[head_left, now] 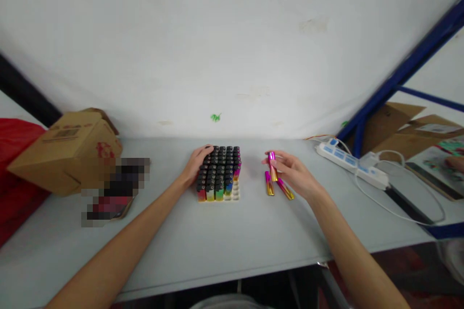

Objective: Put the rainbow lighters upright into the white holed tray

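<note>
Rows of lighters [219, 170] with black tops and coloured bodies stand upright in a white tray [235, 198]. A few holes at its front right corner hold no lighter. My left hand [195, 163] is curled around the far left side of the block, its fingers against the lighters and partly hidden behind them. Between thumb and fingers, my right hand [290, 170] pinches a shiny lighter sleeve [273, 166], purple shading to gold. Just below that hand, two similar shiny sleeves lie on the table, one upright in view [269, 183] and one slanted [286, 189].
A cardboard box [68, 149] and a blurred dark item [116, 190] are at the left, by a red cloth or bag [16, 169]. On the right lie a white power strip [351, 163] with cables, a blue metal frame [398, 70] and cardboard [391, 125]. A wall closes the back.
</note>
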`<act>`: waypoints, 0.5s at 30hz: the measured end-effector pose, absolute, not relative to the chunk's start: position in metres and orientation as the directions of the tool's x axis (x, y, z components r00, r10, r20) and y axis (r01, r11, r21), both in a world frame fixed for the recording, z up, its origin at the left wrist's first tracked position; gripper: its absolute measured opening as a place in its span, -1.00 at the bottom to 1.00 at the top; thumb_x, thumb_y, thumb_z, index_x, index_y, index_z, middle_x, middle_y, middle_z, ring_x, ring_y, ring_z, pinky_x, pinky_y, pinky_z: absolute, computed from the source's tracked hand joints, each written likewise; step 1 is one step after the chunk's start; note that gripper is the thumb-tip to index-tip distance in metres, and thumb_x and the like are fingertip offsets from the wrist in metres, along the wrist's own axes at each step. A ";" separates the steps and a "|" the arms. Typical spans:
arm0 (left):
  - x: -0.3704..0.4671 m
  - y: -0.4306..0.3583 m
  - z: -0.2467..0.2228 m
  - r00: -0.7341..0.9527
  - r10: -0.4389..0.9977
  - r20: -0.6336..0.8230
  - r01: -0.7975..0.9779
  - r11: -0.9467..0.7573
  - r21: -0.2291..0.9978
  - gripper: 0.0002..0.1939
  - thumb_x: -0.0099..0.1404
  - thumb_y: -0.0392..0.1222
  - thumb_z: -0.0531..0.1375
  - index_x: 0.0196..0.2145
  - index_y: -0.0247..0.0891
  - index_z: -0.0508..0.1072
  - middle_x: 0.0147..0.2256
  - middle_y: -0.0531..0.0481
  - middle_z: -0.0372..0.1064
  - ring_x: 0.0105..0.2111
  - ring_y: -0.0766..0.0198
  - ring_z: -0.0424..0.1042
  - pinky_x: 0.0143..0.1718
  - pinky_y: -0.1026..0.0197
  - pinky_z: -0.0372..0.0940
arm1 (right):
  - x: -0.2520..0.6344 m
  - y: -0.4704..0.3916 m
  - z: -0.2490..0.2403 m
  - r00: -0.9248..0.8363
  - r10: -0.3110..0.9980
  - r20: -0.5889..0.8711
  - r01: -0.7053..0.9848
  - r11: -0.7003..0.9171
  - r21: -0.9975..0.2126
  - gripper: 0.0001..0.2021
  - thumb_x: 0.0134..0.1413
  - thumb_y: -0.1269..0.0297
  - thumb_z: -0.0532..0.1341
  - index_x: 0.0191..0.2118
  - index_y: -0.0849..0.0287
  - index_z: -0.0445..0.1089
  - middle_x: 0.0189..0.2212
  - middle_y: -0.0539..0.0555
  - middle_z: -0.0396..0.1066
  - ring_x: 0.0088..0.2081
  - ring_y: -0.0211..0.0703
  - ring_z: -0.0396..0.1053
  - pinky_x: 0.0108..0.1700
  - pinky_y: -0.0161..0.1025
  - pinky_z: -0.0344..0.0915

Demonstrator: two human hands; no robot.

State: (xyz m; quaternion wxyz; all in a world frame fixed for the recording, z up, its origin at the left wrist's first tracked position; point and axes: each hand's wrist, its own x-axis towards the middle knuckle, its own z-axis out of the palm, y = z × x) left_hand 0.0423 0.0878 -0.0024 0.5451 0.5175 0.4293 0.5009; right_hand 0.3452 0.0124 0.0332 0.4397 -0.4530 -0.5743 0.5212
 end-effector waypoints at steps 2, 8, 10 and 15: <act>0.042 0.087 -0.002 0.132 0.989 0.065 -0.085 -0.054 0.995 -0.65 0.12 0.13 0.29 -0.40 -0.22 0.44 -0.41 0.07 0.43 -0.32 0.20 0.39 -0.20 0.23 0.25 | 0.320 0.016 0.038 -0.288 0.958 0.018 -0.043 0.006 -0.999 -0.56 0.21 -0.04 0.25 0.10 0.05 0.29 -0.30 0.06 0.50 -0.37 -0.17 0.45 -0.26 -0.17 0.45; 0.042 0.085 -0.001 0.137 0.988 0.068 -0.095 -0.055 0.994 -0.69 0.15 0.10 0.28 -0.40 -0.22 0.44 -0.41 0.09 0.41 -0.34 0.21 0.37 -0.21 0.23 0.24 | 0.279 0.029 0.024 -0.299 0.954 -0.010 0.098 0.021 -0.995 -0.63 0.29 -0.16 0.09 -0.01 -0.02 0.21 -0.57 -0.21 0.14 -0.65 -0.33 -0.07 -0.61 -0.38 0.02; 0.042 0.086 -0.002 0.138 0.987 0.078 -0.098 -0.064 0.993 -0.69 0.16 0.09 0.28 -0.41 -0.22 0.43 -0.43 0.09 0.39 -0.35 0.22 0.36 -0.22 0.24 0.23 | 0.273 0.028 0.017 -0.213 0.973 0.088 0.232 0.137 -0.963 -0.62 0.28 -0.19 0.09 -0.23 0.06 0.25 -0.60 -0.18 0.06 -0.61 -0.32 -0.03 -0.56 -0.36 0.00; 0.041 0.090 -0.005 0.120 0.989 0.092 -0.065 -0.084 0.994 -0.67 0.14 0.12 0.28 -0.41 -0.21 0.43 -0.41 0.07 0.40 -0.32 0.20 0.36 -0.19 0.22 0.23 | 0.265 0.022 0.009 -0.084 0.971 0.226 0.496 0.237 -0.835 -0.47 0.26 -0.13 0.07 -0.60 0.11 0.05 -0.64 -0.11 -0.02 -0.54 -0.30 0.02 -0.46 -0.28 -0.05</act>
